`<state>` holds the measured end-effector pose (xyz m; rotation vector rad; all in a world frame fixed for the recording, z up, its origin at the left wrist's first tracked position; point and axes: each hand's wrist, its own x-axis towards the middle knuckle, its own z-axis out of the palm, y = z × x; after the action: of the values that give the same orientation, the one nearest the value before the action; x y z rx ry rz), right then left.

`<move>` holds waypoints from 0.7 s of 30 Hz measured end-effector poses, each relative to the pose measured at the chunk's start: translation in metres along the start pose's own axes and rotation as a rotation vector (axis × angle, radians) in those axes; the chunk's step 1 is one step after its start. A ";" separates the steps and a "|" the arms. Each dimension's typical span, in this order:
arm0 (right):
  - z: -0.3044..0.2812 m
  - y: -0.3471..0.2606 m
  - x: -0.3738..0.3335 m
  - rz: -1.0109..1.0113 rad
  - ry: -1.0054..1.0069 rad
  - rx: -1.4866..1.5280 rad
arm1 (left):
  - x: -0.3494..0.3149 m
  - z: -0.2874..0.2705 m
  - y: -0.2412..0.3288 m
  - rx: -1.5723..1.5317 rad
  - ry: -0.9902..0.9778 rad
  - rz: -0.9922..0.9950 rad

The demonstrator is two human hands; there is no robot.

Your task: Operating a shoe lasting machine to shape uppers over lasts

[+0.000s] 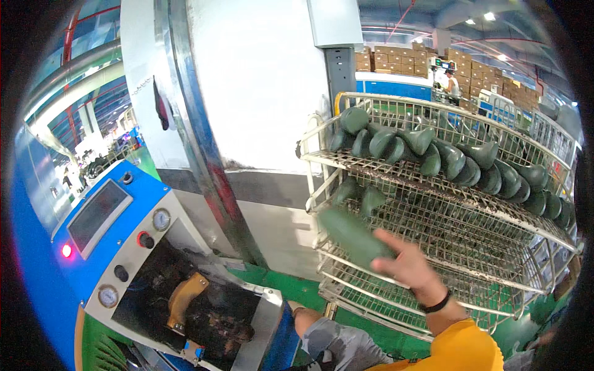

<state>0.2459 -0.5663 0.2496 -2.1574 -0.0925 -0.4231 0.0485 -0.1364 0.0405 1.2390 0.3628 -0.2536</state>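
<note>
My right hand (405, 263) is closed around one end of a dark green shoe last (354, 235), which is smeared by motion. The last is tilted, its far end pointing up and left, in front of the rack's middle level. A wire rack (433, 198) with off-white bars stands beyond the hand. Several similar shoe lasts (451, 162) lie in a row on its top shelf. A couple more lasts (371, 201) sit at the left end of the shelf below. My left hand is not in view.
At the left stands a blue and white machine (117, 241) with gauges, knobs, a screen and a lit red lamp (66, 250). A curved brown part (185, 300) sits in its dark opening. Behind are a pale cabinet (266, 93), a person (453, 83) and stacked cartons (402, 60).
</note>
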 end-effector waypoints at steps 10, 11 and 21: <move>-0.114 0.115 0.133 0.643 -0.064 0.129 | -0.010 -0.177 -0.044 -0.027 0.117 -0.104; -0.107 0.119 0.146 0.658 -0.140 0.065 | -0.011 -0.187 -0.027 -0.004 0.149 -0.048; -0.026 0.079 0.143 -0.064 0.147 -0.755 | -0.210 -0.192 0.079 0.185 1.147 0.474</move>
<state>0.3911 -0.6467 0.2494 -2.8539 0.0999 -0.7390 -0.1388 0.0694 0.1400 1.5189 1.0121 0.8959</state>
